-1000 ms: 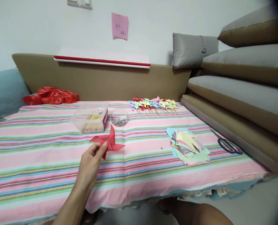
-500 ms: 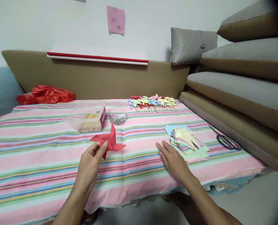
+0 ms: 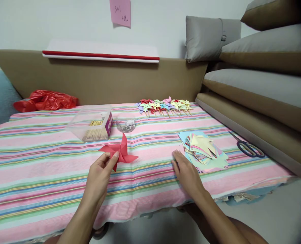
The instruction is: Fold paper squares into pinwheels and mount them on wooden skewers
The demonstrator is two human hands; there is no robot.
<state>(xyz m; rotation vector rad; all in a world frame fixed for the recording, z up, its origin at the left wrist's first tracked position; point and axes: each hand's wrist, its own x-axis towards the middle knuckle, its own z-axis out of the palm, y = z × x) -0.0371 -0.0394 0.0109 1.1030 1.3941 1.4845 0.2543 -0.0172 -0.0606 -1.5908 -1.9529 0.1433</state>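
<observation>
A red paper pinwheel (image 3: 123,154) is pinched at its middle by the thumb and fingers of my left hand (image 3: 102,171), above the striped cloth (image 3: 145,200). My right hand (image 3: 188,174) rests on the cloth with fingers stretched out, holding nothing. Just right of it lies a pile of cut coloured paper (image 3: 202,147) on larger sheets. Beyond the pinwheel stand a clear plastic box (image 3: 91,127) of wooden sticks and a round clear container (image 3: 125,124) of small metallic pieces.
Finished-looking pinwheels (image 3: 163,106) on sticks lie at the back. Scissors (image 3: 249,148) lie at the right, beside stacked cushions (image 3: 262,88). A red plastic bag (image 3: 47,100) sits at the back left. A long backboard (image 3: 102,81) borders the far edge.
The view has tilted down and shifted slightly. My left hand keeps its pinch on the pinwheel. The right hand's fingers have drawn closer together, beside the paper pile.
</observation>
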